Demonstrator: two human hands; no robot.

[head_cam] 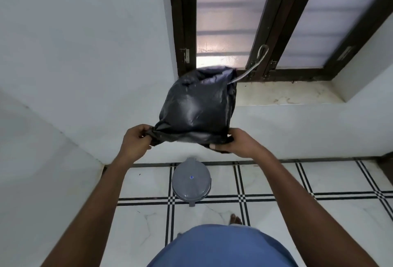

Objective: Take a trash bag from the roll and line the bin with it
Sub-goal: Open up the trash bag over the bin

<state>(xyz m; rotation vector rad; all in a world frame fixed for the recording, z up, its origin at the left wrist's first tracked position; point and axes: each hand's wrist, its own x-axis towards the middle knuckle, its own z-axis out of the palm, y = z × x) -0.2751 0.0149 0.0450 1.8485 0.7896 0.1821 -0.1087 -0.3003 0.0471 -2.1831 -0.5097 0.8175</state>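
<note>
A black trash bag (197, 107) billows up and away from me, puffed with air, its far end blurred. My left hand (136, 141) grips the bag's near left corner. My right hand (236, 142) grips the near right corner, fingers curled round the plastic. Both hands are raised at chest height. Below them a small grey bin (191, 181) with its round lid closed stands on the floor against the wall. No roll of bags is in view.
A white wall runs along the left and behind the bin. A dark-framed window (263, 33) with a stone sill (287, 94) sits above right. The floor (276, 213) is white tile with black lines. My bare foot (235, 219) is close to the bin.
</note>
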